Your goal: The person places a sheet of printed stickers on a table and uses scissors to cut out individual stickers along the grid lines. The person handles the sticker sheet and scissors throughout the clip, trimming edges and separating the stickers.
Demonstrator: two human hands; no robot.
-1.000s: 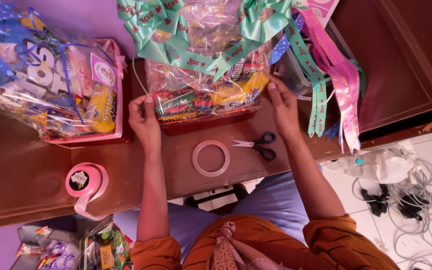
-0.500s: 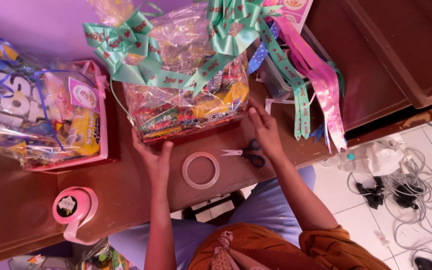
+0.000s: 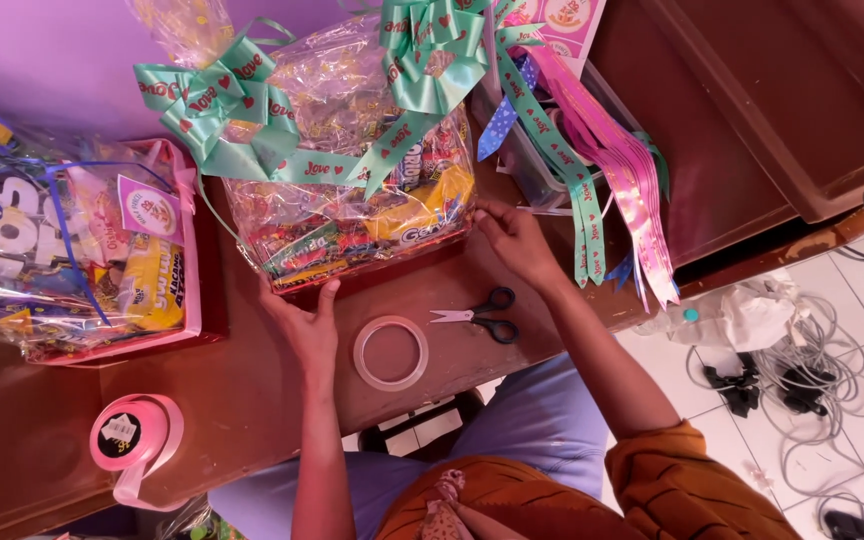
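1. as it stands on the brown table [image 3: 252,400], the cellophane-wrapped gift basket [image 3: 352,215] is braced at its near edge by the left hand [image 3: 307,330], fingers spread.
2. its right corner is pinched by the right hand [image 3: 512,240].
3. scissors [image 3: 482,315] and a clear tape roll [image 3: 390,352] are noted just beside.

I work at a brown wooden desk [image 3: 252,400] set against a purple wall [image 3: 42,60]. To my right, white floor tiles [image 3: 852,300] carry a tangle of grey cables [image 3: 812,370] beside a dark wooden cabinet [image 3: 752,120].
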